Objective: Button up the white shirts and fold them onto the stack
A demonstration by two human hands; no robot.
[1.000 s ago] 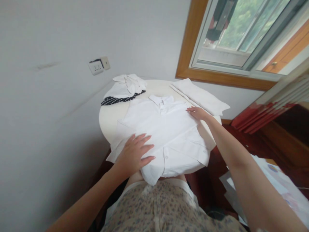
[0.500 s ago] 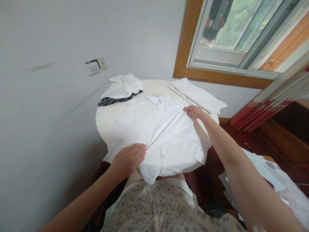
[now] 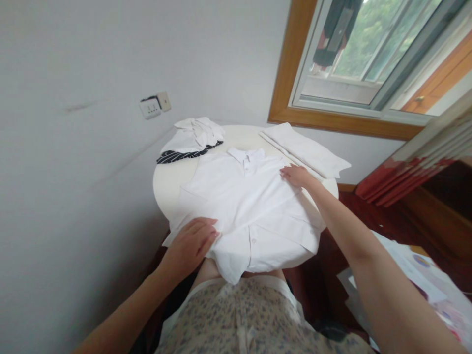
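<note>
Shirt lies spread beneath the fingers of both hands. Left hand presses its hem, fingers flat and close together. Right hand lies flat, fingers slightly parted, collar just beyond them.

- No text, brand or number is reading clearly anywhere.
- White shirt is showing no legible label.
- Printed sheets at lower right are showing coloured marks, too blurred to read.

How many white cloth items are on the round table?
3: white collared shirt spread out, centre; crumpled white garment with dark striped trim, far left; folded white cloth, far right. Others could hide underneath.
</note>
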